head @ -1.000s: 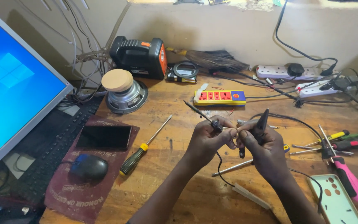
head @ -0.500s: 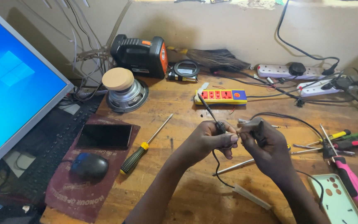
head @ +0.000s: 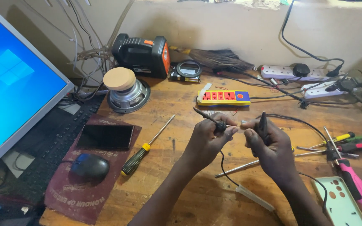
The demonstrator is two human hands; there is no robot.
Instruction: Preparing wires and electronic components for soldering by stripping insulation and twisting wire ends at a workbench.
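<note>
— What's in the hands, relative to the yellow power strip (head: 223,97)?

— Both hands are just in front of it, above the tabletop (head: 181,184). The left hand (head: 206,142) has its fingers (head: 230,132) clamped on a small dark plug (head: 221,125) with a thin probe-like tip sticking up to the left; a thin black wire (head: 224,167) hangs from it towards the tabletop. The right hand (head: 273,146) is closed on a slim dark tool (head: 263,122) (I cannot tell what kind), standing upright between thumb and forefinger.

— How would the plug and wire handle?

— Light and small, I'd judge. The wire looks soft and limp, so it gives no support; the plug body seems the stiff part, the sensible place to pinch. The thin tip looks easy to bend, better left alone.

— And around the strip?

— In front of it to the left lies a yellow-and-black screwdriver (head: 146,146); further left, a phone (head: 105,137) and a mouse (head: 90,166) on a red mat (head: 70,196). To the right, more screwdrivers, one pink-handled (head: 352,181). Behind it, an orange-and-black lamp (head: 143,55).
</note>
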